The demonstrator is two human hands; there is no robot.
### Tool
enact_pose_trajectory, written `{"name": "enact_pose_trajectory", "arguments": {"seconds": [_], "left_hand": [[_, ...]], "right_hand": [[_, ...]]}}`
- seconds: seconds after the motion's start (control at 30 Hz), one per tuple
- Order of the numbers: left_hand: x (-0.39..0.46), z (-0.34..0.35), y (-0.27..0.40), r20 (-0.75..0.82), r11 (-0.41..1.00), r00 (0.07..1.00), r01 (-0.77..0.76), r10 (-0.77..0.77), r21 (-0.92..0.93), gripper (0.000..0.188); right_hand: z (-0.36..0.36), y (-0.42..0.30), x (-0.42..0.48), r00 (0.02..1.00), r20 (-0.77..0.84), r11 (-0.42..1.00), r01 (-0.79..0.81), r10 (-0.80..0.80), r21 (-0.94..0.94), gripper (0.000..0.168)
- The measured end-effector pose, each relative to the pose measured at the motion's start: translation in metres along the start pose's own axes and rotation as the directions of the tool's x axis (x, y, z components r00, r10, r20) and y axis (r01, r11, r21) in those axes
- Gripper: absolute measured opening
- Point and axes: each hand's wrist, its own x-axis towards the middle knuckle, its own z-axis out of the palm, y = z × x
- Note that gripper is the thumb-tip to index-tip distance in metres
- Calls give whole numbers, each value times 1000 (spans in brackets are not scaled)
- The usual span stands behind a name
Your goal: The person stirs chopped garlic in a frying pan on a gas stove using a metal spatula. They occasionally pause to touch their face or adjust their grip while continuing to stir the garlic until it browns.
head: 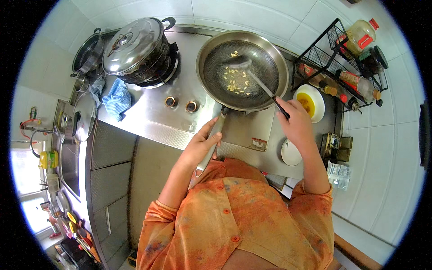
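My left hand (204, 143) is wrapped around the long handle (220, 125) of a wide steel frying pan (216, 92) on the stove. Several pale pieces that look like garlic (233, 82) lie in the pan's textured dark bottom, with a shiny film of liquid around them. In my right hand (297, 121) is the dark grip of a metal spatula (261, 84); its blade rests in the pan, above most of the pieces. Just right of the pan stands a white bowl (319, 103) of yellow-orange liquid, close to my right hand.
A large lidded pot (135, 47) sits on the left burner, beside a blue checked cloth (118, 98). A black wire rack (320, 57) with bottles and jars stands at the right. Near my right forearm is a small white dish (291, 153). A sink (69, 162) lies far left.
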Motion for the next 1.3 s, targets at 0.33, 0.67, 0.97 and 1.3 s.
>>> {"name": "enact_pose_trajectory", "arguments": {"seconds": [0.33,0.67,0.97,1.3], "left_hand": [[-1,1,1,-11,1000,1000,-12,12,11,64],[2,-1,-4,15,1000,1000,0,0,-31,62],[3,-2,-6,16,1000,1000,-11,12,-22,62],[1,0,-3,7,999,1000,-7,8,-33,63]], "right_hand": [[15,10,9,1000,-1,999,-25,25,-37,36],[-70,-7,-52,982,110,988,-150,154,-43,34],[-79,-19,-59,982,163,991,-84,100,-103,35],[1,-5,-2,997,3,995,-79,79,64,35]]}}
